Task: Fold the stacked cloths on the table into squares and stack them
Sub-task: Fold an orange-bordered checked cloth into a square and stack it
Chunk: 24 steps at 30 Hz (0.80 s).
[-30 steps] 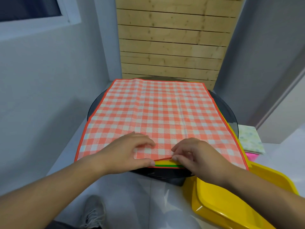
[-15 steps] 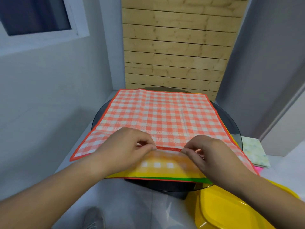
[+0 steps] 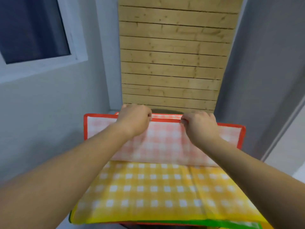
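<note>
- Nearest, a yellow checked cloth (image 3: 156,192) tops the stack, partly hidden by both forearms. A green cloth edge (image 3: 214,223) peeks out beneath.
- The red checked cloth (image 3: 161,142) lies doubled over the far half, pale underside up.
- The left hand (image 3: 134,119) and right hand (image 3: 200,125) each pinch its red hem.
- Beyond are the dark table rim (image 3: 166,111), a wooden slat wall (image 3: 173,55) and a window (image 3: 31,27) on the left.

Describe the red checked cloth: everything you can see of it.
The red checked cloth is thin red-and-white gingham with a solid red hem. It lies doubled over, with the fold toward the person, the paler underside up and the hemmed edges nearly meeting at the far side. The left hand and right hand each pinch the upper hem. It rests on the yellow checked cloth, covering its far part.
</note>
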Available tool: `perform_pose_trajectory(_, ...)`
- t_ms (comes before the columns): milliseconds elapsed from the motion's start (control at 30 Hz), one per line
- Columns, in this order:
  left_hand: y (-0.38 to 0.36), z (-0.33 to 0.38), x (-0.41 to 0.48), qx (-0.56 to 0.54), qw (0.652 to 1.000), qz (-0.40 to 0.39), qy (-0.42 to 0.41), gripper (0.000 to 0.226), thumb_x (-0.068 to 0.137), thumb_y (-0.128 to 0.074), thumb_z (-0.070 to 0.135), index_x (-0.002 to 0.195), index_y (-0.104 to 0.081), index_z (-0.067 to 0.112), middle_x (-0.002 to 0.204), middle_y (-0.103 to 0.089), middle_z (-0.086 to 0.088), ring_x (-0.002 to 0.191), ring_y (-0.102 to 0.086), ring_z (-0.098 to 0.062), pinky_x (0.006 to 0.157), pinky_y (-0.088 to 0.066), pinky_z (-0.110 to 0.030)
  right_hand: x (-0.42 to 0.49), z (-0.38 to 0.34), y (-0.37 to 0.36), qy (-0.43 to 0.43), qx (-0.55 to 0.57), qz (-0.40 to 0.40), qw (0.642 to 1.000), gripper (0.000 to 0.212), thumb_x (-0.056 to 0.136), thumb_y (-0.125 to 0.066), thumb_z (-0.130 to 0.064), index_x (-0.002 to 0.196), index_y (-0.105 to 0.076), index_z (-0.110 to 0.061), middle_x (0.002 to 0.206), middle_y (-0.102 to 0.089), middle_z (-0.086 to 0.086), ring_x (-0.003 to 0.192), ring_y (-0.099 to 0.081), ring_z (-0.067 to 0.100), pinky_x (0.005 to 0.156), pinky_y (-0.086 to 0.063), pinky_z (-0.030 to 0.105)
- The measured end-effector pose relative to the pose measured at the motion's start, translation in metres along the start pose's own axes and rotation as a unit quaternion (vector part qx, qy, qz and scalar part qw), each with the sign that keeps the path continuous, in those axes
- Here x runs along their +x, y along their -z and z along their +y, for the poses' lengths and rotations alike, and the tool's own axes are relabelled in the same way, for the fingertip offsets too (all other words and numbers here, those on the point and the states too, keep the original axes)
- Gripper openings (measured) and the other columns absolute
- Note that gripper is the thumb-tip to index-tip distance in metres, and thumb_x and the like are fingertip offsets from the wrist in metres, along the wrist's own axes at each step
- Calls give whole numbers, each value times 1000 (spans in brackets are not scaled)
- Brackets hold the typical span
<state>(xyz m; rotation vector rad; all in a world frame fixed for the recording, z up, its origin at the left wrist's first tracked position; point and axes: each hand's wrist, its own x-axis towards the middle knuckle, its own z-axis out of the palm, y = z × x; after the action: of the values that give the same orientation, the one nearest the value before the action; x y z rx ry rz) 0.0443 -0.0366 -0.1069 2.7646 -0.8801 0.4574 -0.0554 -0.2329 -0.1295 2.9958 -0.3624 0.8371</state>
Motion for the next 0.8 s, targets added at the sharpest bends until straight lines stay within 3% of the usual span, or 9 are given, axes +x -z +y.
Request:
perform_pose_trajectory(133,-44,-18,23,-80,992,-90,46,21,94,-52,25,79,-67,28,94,-70,7,96,-63,-24,84,-50,-33,30,7,-48,-36,27,-84,995,21,98,-49,-32,102,-70,-29,102,-70,0,100,-59,29,82,-33,36)
perform_pose_trajectory(233,-81,-33,28,-131,983,-112,68,24,93,-56,30,71,-62,28,80,-64,13,87,-63,-21,79,-54,-33,38,15,-83,-63,73,-138,986,19,96,-53,-36,94,-69,-26,98,-71,-1,98,-61,28,84,-38,36)
perform_pose_trajectory(367,-114,-42,30,-160,979,-104,67,17,96,-58,30,84,-69,28,87,-68,10,85,-63,-18,79,-56,-35,40,25,-116,-74,102,-164,978,22,94,-54,-41,82,-64,-26,85,-67,-1,86,-61,27,80,-49,35)
perform_pose_trajectory(533,-132,-44,31,-145,987,-61,38,14,96,-58,31,86,-68,31,94,-66,10,89,-60,-16,81,-52,-35,43,35,-139,-60,110,-143,982,24,90,-60,-46,78,-64,-26,86,-65,0,83,-57,24,73,-51,35)
perform_pose_trajectory(700,-146,-43,28,-119,992,-24,28,13,100,-54,32,102,-67,30,103,-60,7,100,-51,-18,92,-43,-36,42,37,-147,-74,114,-142,981,24,88,-63,-50,92,-70,-28,94,-66,-3,86,-57,19,79,-55,40)
perform_pose_trajectory(800,-150,-43,27,-119,992,-6,30,13,101,-53,32,105,-65,30,104,-58,8,101,-49,-16,90,-40,-32,30,21,-126,-69,129,-141,979,35,90,-58,-50,112,-67,-25,113,-64,-1,104,-54,22,93,-48,39)
